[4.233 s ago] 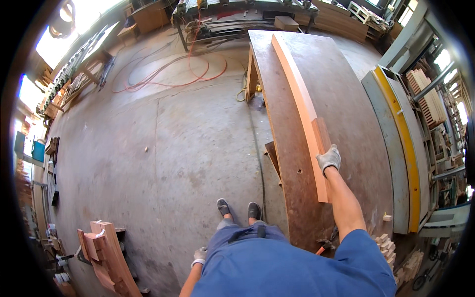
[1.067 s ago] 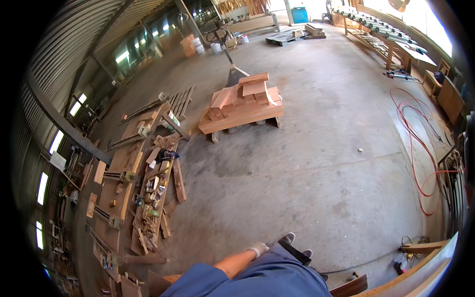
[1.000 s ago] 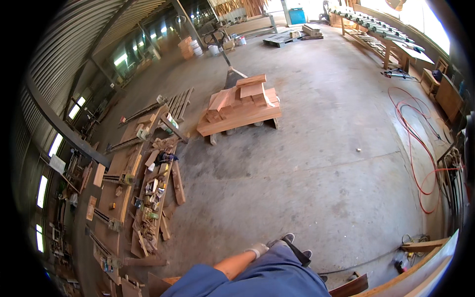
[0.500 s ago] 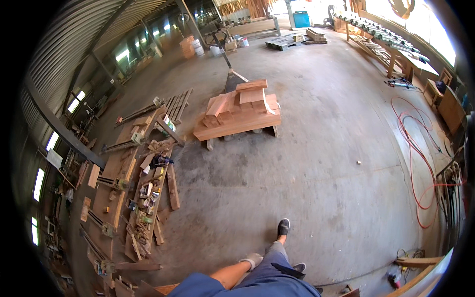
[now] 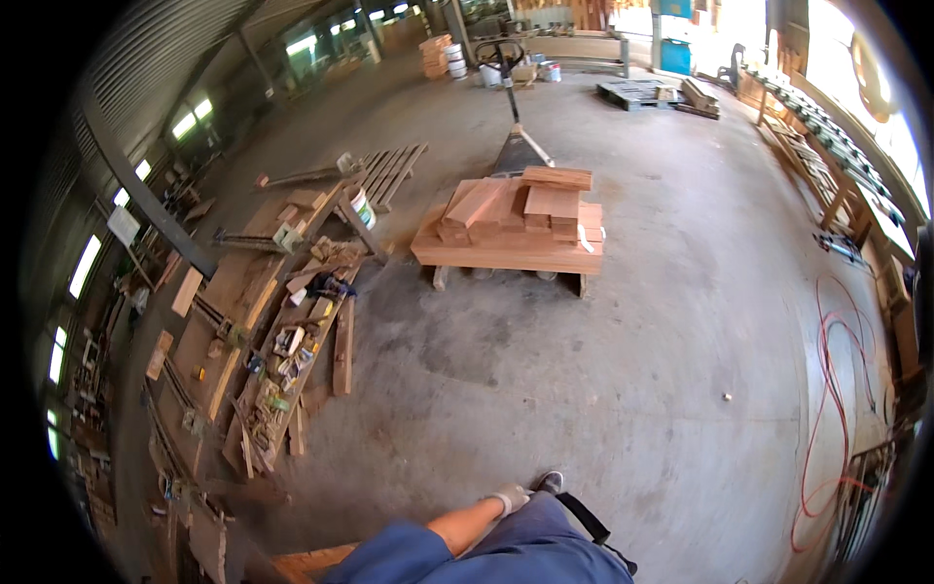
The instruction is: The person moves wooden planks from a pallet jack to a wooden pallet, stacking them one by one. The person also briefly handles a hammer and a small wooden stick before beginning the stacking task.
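Observation:
My left hand, in a pale work glove, hangs low in front of my left thigh. Its fingers are small and blurred against the dark trousers, so their pose cannot be made out. No sign of my right hand appears. Ahead on the floor stands a stack of reddish wooden boards, resting on a low base. A pallet jack is behind it with its handle raised. Both lie well beyond my reach. A dark shoe shows just past the glove.
A long workbench with clamps runs along the left, beside a cluttered shelf of tools and offcuts. Red hoses lie coiled at the right. A small pale object sits on the floor. Farther back are a pallet and a roller rack.
The board stack and pallet jack have shifted right in view. My left hand now sits a little farther right and higher. The forward shoe has dropped lower; the second shoe is no longer seen.

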`<state>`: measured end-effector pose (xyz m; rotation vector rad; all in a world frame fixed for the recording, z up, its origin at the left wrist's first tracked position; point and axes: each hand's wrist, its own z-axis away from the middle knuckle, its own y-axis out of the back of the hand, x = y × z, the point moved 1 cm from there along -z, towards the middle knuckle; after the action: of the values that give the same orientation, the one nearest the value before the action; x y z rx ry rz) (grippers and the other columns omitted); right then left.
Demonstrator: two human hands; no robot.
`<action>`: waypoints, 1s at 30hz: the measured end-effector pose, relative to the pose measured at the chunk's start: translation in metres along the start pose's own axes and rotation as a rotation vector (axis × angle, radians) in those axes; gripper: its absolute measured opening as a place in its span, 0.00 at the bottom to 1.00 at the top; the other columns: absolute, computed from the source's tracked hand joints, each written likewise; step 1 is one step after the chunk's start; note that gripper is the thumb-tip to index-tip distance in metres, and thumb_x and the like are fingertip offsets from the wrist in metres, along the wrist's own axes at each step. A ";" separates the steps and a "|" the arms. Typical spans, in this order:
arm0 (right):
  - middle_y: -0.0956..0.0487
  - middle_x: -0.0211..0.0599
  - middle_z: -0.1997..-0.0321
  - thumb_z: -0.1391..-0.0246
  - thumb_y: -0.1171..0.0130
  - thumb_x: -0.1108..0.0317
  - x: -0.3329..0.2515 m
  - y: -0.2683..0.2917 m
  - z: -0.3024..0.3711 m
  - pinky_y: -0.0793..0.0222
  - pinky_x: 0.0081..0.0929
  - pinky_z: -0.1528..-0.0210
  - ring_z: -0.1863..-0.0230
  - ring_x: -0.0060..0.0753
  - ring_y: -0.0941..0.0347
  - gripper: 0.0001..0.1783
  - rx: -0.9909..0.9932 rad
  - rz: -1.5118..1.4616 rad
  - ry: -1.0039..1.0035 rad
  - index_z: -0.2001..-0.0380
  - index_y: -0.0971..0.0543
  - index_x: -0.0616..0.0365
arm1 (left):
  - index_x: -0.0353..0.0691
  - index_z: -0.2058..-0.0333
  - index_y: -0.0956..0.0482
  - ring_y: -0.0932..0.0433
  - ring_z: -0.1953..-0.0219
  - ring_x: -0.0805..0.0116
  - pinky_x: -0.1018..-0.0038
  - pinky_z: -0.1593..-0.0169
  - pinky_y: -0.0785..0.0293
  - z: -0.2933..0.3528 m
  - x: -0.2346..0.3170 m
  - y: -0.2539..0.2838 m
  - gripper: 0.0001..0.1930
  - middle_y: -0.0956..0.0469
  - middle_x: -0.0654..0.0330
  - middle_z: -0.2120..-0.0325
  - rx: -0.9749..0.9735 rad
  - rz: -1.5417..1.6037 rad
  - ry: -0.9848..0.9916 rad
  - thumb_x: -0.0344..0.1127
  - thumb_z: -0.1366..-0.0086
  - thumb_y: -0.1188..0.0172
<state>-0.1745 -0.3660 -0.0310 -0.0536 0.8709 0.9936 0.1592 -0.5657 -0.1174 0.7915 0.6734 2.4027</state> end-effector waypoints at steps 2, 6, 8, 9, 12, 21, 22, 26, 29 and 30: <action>0.24 0.45 0.70 0.48 0.36 0.58 -0.027 -0.010 -0.018 0.26 0.42 0.69 0.70 0.44 0.25 0.18 -0.043 0.015 0.007 0.63 0.26 0.61 | 0.39 0.57 0.17 0.23 0.47 0.50 0.61 0.44 0.28 0.005 0.000 0.047 0.19 0.22 0.47 0.50 0.062 0.184 0.122 0.41 0.33 0.56; 0.24 0.45 0.72 0.47 0.37 0.59 -0.070 -0.027 -0.055 0.26 0.42 0.70 0.72 0.43 0.24 0.16 -0.130 0.039 0.006 0.64 0.26 0.60 | 0.41 0.52 0.19 0.26 0.45 0.50 0.60 0.41 0.31 -0.043 -0.054 0.046 0.20 0.24 0.50 0.47 0.132 0.178 0.155 0.46 0.33 0.53; 0.24 0.44 0.73 0.47 0.37 0.59 -0.089 -0.029 -0.073 0.26 0.42 0.71 0.72 0.43 0.24 0.16 -0.151 0.044 -0.002 0.65 0.26 0.60 | 0.41 0.52 0.19 0.26 0.44 0.49 0.59 0.41 0.31 -0.065 -0.071 0.041 0.21 0.24 0.50 0.47 0.199 0.353 0.273 0.48 0.32 0.53; 0.24 0.44 0.73 0.47 0.37 0.60 -0.098 -0.029 -0.083 0.26 0.42 0.71 0.73 0.43 0.24 0.15 -0.165 0.047 -0.003 0.65 0.26 0.60 | 0.40 0.52 0.19 0.25 0.45 0.50 0.60 0.42 0.31 -0.072 -0.075 0.043 0.21 0.23 0.51 0.48 0.187 0.339 0.290 0.47 0.33 0.52; 0.24 0.44 0.74 0.46 0.37 0.60 -0.113 -0.025 -0.115 0.26 0.42 0.72 0.74 0.43 0.24 0.14 -0.198 0.062 -0.033 0.66 0.26 0.60 | 0.39 0.54 0.18 0.24 0.46 0.50 0.60 0.43 0.30 -0.082 -0.083 0.045 0.21 0.21 0.51 0.51 0.113 0.245 0.317 0.48 0.34 0.51; 0.24 0.43 0.77 0.44 0.39 0.62 -0.088 0.077 -0.248 0.25 0.42 0.75 0.77 0.42 0.24 0.12 -0.287 0.214 -0.255 0.68 0.26 0.59 | 0.39 0.56 0.17 0.21 0.51 0.48 0.58 0.48 0.25 -0.136 -0.031 0.093 0.18 0.20 0.48 0.55 -0.016 0.288 0.478 0.42 0.34 0.51; 0.24 0.43 0.78 0.44 0.39 0.62 -0.079 0.103 -0.263 0.25 0.42 0.76 0.77 0.42 0.24 0.12 -0.298 0.239 -0.307 0.68 0.25 0.59 | 0.39 0.56 0.17 0.22 0.49 0.47 0.58 0.46 0.27 -0.146 -0.017 0.103 0.20 0.21 0.46 0.53 0.000 0.368 0.543 0.45 0.36 0.51; 0.23 0.42 0.79 0.44 0.39 0.63 -0.047 0.221 -0.350 0.25 0.42 0.77 0.79 0.41 0.23 0.11 -0.360 0.204 -0.497 0.69 0.25 0.59 | 0.39 0.56 0.16 0.23 0.48 0.46 0.60 0.43 0.29 -0.221 0.010 0.131 0.21 0.21 0.44 0.53 0.129 0.363 0.600 0.46 0.38 0.50; 0.28 0.39 0.84 0.44 0.39 0.66 -0.114 0.260 -0.410 0.29 0.40 0.83 0.85 0.41 0.28 0.09 -0.131 0.131 -0.343 0.71 0.27 0.59 | 0.41 0.54 0.17 0.23 0.47 0.49 0.62 0.43 0.29 -0.227 0.064 0.237 0.20 0.21 0.46 0.53 0.288 0.643 0.644 0.43 0.39 0.50; 0.26 0.37 0.85 0.48 0.36 0.68 -0.150 0.263 -0.434 0.33 0.35 0.85 0.87 0.35 0.31 0.11 -0.063 0.067 -0.267 0.78 0.25 0.62 | 0.41 0.53 0.18 0.23 0.47 0.50 0.63 0.43 0.29 -0.218 0.077 0.262 0.20 0.21 0.47 0.53 0.351 0.777 0.681 0.43 0.39 0.50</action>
<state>-0.6756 -0.5010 -0.1357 0.0539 0.6002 1.0635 -0.1174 -0.7769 -0.0869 0.3623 1.2515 3.3740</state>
